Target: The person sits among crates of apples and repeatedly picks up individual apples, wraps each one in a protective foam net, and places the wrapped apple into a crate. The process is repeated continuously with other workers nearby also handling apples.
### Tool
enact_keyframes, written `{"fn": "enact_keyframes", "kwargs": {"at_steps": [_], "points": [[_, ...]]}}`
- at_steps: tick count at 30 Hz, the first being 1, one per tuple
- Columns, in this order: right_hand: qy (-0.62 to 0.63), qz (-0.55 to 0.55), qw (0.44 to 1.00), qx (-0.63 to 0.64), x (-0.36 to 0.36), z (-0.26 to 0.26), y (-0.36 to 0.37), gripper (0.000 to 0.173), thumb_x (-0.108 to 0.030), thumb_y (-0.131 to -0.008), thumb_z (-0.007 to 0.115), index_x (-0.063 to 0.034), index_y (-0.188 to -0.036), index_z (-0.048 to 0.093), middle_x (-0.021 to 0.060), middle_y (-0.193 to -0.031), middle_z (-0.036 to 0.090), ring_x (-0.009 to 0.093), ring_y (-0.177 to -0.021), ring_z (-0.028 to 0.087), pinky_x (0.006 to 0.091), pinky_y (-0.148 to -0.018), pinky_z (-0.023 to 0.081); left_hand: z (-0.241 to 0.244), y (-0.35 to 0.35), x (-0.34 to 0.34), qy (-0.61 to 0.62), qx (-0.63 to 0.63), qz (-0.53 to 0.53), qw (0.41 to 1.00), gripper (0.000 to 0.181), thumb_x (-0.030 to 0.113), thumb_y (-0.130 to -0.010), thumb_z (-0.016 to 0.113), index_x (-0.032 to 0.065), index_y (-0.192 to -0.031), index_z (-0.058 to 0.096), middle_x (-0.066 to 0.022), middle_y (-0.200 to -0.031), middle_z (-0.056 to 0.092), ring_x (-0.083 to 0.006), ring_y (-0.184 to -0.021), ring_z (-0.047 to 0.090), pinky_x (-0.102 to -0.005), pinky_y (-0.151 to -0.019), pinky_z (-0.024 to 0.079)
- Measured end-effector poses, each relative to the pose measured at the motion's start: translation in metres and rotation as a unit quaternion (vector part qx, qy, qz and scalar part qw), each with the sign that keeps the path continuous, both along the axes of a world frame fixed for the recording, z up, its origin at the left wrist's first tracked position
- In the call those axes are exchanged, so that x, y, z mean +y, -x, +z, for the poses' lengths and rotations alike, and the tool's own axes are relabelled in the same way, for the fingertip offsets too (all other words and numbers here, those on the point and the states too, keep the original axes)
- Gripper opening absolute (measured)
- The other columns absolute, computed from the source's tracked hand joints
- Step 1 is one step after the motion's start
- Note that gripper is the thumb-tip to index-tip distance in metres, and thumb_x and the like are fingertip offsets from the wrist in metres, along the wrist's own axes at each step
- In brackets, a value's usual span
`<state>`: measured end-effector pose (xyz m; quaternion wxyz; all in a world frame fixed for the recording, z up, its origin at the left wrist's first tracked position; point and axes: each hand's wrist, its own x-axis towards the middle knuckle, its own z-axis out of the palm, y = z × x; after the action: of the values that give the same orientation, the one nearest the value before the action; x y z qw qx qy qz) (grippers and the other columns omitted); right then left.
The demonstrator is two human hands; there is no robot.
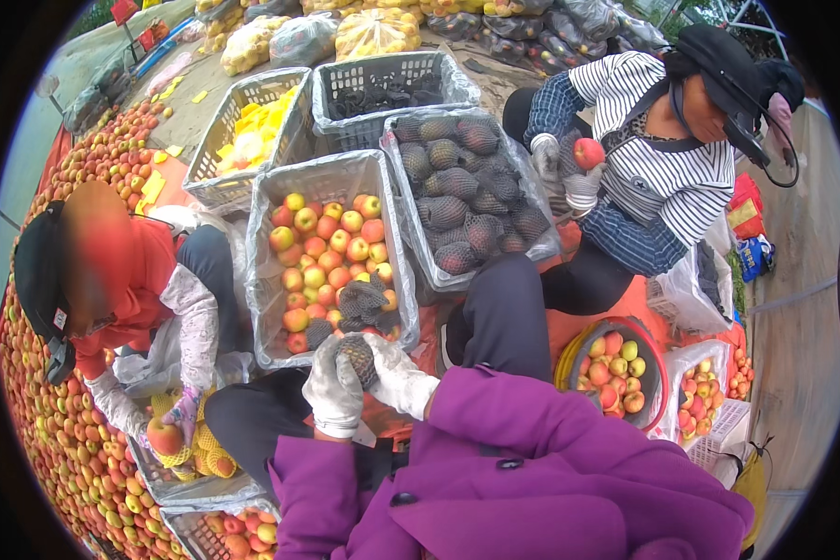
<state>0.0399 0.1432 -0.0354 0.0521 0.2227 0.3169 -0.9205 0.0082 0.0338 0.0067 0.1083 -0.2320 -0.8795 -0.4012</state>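
Note:
An apple in a dark foam net sleeve [357,358] is held between my two white-gloved hands. My left hand [332,388] cups it from the left, and my right hand [397,378] grips it from the right; part of the fruit is hidden by the gloves. Just beyond them stands a plastic-lined crate [255,294] of bare red and yellow apples [329,260]. Loose dark foam nets [364,302] lie on the fruit at its near end. To its right, another lined crate [428,278] holds netted apples [448,183].
Left, a co-worker [147,294] handles an apple and yellow nets. Right, another co-worker [658,147] holds an apple and a dark net. Crates of yellow nets [262,126] and dark nets [385,94] stand behind. A bucket of apples [612,371] sits beside my right leg.

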Motion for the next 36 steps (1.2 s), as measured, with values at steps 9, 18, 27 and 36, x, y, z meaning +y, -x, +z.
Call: {"fn": "enact_keyframes", "kwargs": {"at_steps": [9, 18, 27, 36], "points": [[0.079, -0.019, 0.996, 0.024, 0.072, 0.030, 0.011, 0.036, -0.037, -0.093, 0.057, -0.0078, -0.115, 0.055, 0.0086, -0.109, 0.062, 0.023, -0.100, 0.062, 0.0402, -0.087, 0.052, -0.014, -0.007, 0.019, -0.253, -0.235, -0.024, 0.938, 0.046, 0.031, -0.100, 0.039, 0.0025, -0.136, 0.039, -0.0142, -0.131, 0.050, -0.0237, -0.106, 0.059, -0.0281, -0.060, 0.057], [-0.246, -0.276, 0.928, -0.038, 0.331, -0.020, 0.046, 0.041, -0.036, -0.093, 0.056, -0.0057, -0.119, 0.051, 0.0119, -0.117, 0.057, 0.026, -0.105, 0.058, 0.0418, -0.088, 0.049, -0.037, -0.001, 0.011, -0.265, -0.363, -0.001, 0.894, 0.032, 0.021, -0.097, 0.053, 0.0041, -0.123, 0.051, -0.0067, -0.109, 0.060, -0.0120, -0.076, 0.061, -0.0231, -0.051, 0.052], [-0.490, -0.203, 0.834, -0.153, 0.443, -0.104, 0.038, 0.052, -0.038, -0.089, 0.058, 0.0001, -0.125, 0.052, 0.0144, -0.115, 0.062, 0.028, -0.104, 0.060, 0.0354, -0.089, 0.048, -0.045, 0.001, 0.013, -0.204, -0.355, -0.024, 0.912, 0.030, 0.020, -0.093, 0.059, 0.0024, -0.117, 0.054, -0.0091, -0.093, 0.065, -0.0129, -0.071, 0.065, -0.0259, -0.052, 0.051], [-0.810, 0.165, 0.468, -0.314, 0.429, -0.087, 0.036, 0.049, -0.026, -0.081, 0.066, -0.0076, -0.124, 0.052, 0.0234, -0.116, 0.059, 0.039, -0.117, 0.052, 0.0417, -0.097, 0.044, -0.047, 0.008, 0.010, -0.191, -0.384, -0.022, 0.903, 0.028, 0.017, -0.092, 0.060, 0.0021, -0.115, 0.055, -0.0117, -0.092, 0.067, -0.0185, -0.075, 0.067, -0.0308, -0.063, 0.052]]}}
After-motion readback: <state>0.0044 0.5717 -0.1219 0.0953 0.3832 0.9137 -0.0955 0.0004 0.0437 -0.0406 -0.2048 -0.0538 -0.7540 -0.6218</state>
